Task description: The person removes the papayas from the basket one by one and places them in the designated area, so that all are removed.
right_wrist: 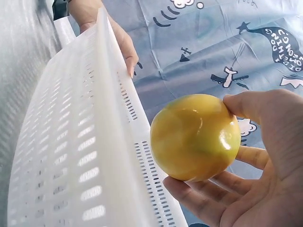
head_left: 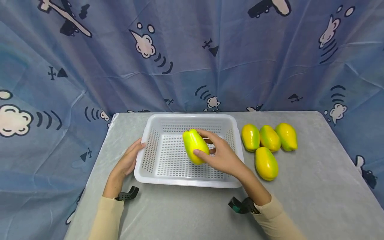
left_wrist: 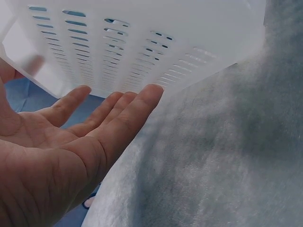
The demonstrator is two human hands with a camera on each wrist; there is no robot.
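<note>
A yellow-green papaya (head_left: 194, 146) is in my right hand (head_left: 223, 155), gripped between the thumb and fingers above the inside of a white plastic basket (head_left: 187, 182). The right wrist view shows the papaya (right_wrist: 195, 137) end-on, with the fingertips around its side. My left hand (head_left: 129, 160) holds the basket's left side, its thumb over the rim. From the left wrist, the fingers of that hand (left_wrist: 71, 146) lie along the outside of the slotted wall (left_wrist: 142, 42). Only the slotted floor shows inside the basket.
Several more papayas (head_left: 267, 163) lie in a group on the grey-covered table (head_left: 315, 186), right of the basket. A blue patterned curtain (head_left: 180, 86) hangs along the table's back edge. Black devices (head_left: 243, 205) are strapped to both wrists.
</note>
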